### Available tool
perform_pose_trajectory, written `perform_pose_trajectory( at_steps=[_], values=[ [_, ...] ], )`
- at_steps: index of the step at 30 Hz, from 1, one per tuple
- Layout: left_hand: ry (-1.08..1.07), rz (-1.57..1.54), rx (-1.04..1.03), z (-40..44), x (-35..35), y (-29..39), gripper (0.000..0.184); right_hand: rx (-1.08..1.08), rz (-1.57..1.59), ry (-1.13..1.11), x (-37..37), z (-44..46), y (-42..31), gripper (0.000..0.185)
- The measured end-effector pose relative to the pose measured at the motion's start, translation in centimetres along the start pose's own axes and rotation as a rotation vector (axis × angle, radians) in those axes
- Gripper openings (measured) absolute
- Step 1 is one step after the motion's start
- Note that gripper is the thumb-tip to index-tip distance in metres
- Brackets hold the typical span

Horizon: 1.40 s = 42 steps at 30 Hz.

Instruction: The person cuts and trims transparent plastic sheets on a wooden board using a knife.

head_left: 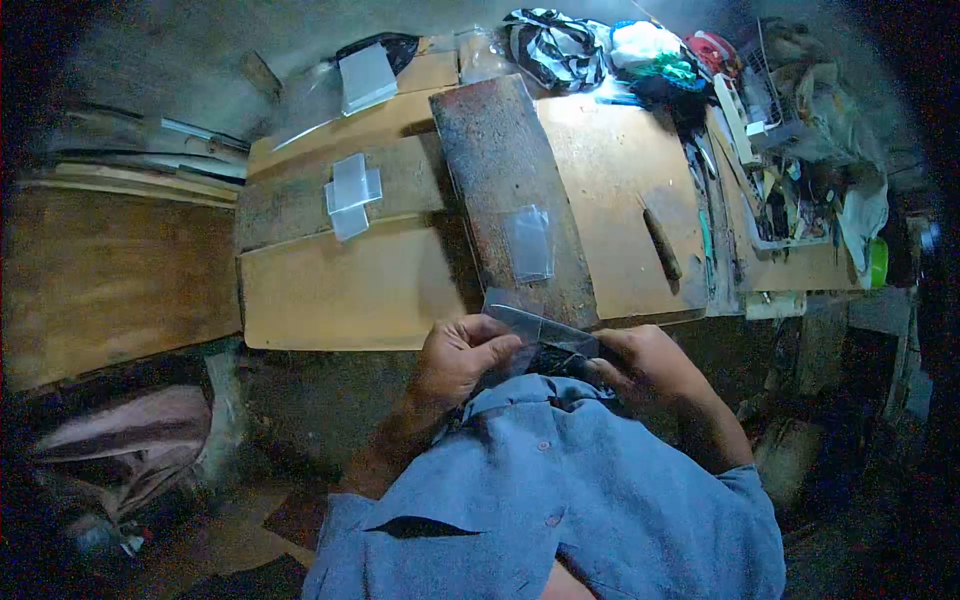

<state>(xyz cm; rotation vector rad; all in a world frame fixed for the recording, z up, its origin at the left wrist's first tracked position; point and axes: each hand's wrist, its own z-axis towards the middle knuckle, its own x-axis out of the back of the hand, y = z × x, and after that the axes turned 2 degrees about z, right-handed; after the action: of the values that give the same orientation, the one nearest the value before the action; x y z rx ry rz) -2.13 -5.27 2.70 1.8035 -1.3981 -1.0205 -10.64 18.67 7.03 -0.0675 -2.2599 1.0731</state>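
Note:
My left hand [468, 355] is closed in a pinch on a clear plastic sheet [515, 318], close in front of my shirt at the table's front edge. On the other side of the sheet is my right hand [640, 362], its fingers curled inward. A dark shape lies between the two hands, and I cannot make out what the right fingers grip. Just beyond them, several clear plastic pieces [531, 245] lie on a worn wooden board [495, 130]. Crossed translucent plastic pieces [350, 195] rest on the table to the left.
A wooden-handled pointed tool [661, 245] lies right of the board. At the back left is a stack of pale sheets [368, 78]. Plastic bags [560, 48] crowd the back edge, and a white basket [790, 240] of small tools stands at the right.

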Motion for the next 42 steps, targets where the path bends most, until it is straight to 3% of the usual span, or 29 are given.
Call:
perform_pose_trajectory(
  at_steps=[8,11,16,18,19,20,22,26,28,31,33,39,42],
  values=[
    [-0.119,0.186,0.143,-0.1,-0.1,0.3,0.012,0.042,-0.018,-0.075,0.6,1.5,-0.9,0.026],
    [-0.264,0.118,0.139,-0.7,-0.7,1.3,0.011,0.077,-0.060,-0.118,0.5,2.2,-0.6,0.024],
    [-0.280,0.140,0.181,-0.8,-0.1,1.5,0.010,0.084,-0.089,-0.161,2.0,2.7,-1.0,0.020],
    [-0.324,0.102,0.203,-0.7,0.7,1.2,0.010,0.028,0.093,0.123,2.5,2.7,1.8,0.018],
    [-0.338,0.100,0.178,-0.7,0.9,1.3,0.010,0.163,-0.032,0.338,2.5,3.2,3.2,0.018],
    [-0.351,0.097,0.153,-0.6,1.0,1.3,0.010,0.168,-0.034,0.337,2.6,3.2,3.7,0.018],
    [-0.243,0.055,0.125,-0.1,0.7,0.3,0.010,0.006,0.162,0.345,3.3,3.2,3.0,0.018],
    [-0.048,-0.116,0.010,1.1,-1.7,0.5,0.012,0.128,0.957,0.128,-1.9,4.3,1.3,0.028],
    [-0.047,-0.177,-0.064,1.3,-2.3,-0.1,0.012,0.095,0.970,0.035,-2.5,4.4,-0.6,0.042],
    [-0.056,-0.286,-0.092,1.3,-2.2,-0.4,0.012,0.098,0.958,0.146,-3.4,5.3,0.1,0.034],
    [0.001,0.013,-0.133,1.1,-1.7,-0.7,0.011,0.052,0.919,0.246,-2.9,5.2,0.9,0.026],
    [0.055,-0.308,-0.120,1.1,-2.7,0.0,0.011,0.148,1.082,0.247,-4.2,5.4,-0.5,0.034],
    [0.086,-0.188,-0.165,0.8,-2.0,-1.0,0.012,0.121,0.974,0.371,-4.6,6.2,0.6,0.031]
  ],
)
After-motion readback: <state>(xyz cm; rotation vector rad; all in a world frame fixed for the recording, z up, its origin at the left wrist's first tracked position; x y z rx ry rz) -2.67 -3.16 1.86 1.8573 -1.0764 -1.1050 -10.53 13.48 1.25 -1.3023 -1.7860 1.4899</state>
